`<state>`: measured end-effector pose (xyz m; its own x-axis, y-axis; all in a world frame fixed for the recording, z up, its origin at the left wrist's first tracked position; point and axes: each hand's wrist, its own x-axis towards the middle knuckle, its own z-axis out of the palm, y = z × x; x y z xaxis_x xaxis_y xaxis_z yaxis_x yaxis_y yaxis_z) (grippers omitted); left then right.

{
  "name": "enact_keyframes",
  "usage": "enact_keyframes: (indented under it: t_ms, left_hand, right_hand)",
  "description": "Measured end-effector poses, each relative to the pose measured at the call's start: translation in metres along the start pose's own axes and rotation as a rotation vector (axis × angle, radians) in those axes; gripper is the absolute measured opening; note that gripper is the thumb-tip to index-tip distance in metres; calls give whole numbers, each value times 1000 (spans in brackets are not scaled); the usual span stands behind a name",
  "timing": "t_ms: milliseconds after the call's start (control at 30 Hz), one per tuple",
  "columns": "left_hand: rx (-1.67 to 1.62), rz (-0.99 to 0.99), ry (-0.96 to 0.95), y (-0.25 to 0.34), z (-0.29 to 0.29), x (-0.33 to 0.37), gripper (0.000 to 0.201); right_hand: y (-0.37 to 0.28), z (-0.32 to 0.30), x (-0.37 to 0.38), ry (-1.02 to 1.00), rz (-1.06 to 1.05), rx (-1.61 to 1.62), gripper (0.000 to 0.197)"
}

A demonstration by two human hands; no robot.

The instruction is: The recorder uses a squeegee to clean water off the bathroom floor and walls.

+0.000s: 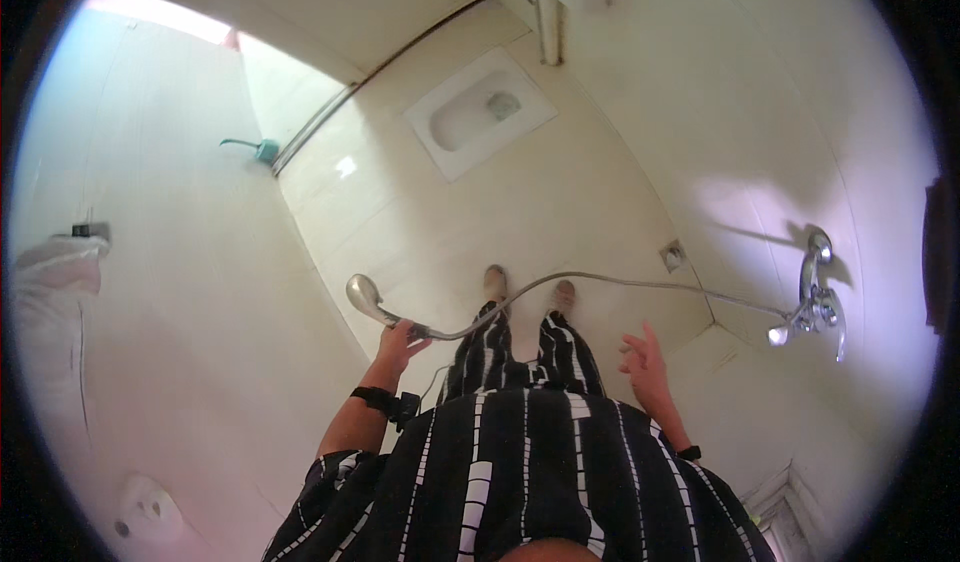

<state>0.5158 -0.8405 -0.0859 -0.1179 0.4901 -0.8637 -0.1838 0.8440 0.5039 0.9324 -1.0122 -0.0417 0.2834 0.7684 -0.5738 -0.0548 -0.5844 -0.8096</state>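
Note:
My left hand (398,344) is closed round the handle of a silver shower head (366,294), held out at my left side above the tiled floor. From the handle a metal shower hose (610,279) arcs across in front of my legs to a chrome mixer tap (820,302) on the right wall. My right hand (643,360) hangs in the air at my right with its fingers apart and nothing in them. It is below the hose, not touching it. No water can be seen coming from the shower head.
A squat toilet (470,117) is set in the floor ahead. A floor drain (673,255) lies near the right wall. Far left is a teal long-handled item (265,150); a plastic bag (60,262) hangs on the left wall. A pipe (549,27) stands at the back.

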Motion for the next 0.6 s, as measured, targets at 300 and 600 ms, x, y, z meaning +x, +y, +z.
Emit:
enact_keyframes:
  t_ms: [300, 600]
  left_hand:
    - [-345, 182, 290, -23, -80, -22, 11]
    - [-410, 97, 364, -57, -123, -20, 12]
  right_hand:
    - [-10, -2, 13, -89, 50, -31, 59]
    - [8, 16, -10, -30, -10, -104, 53]
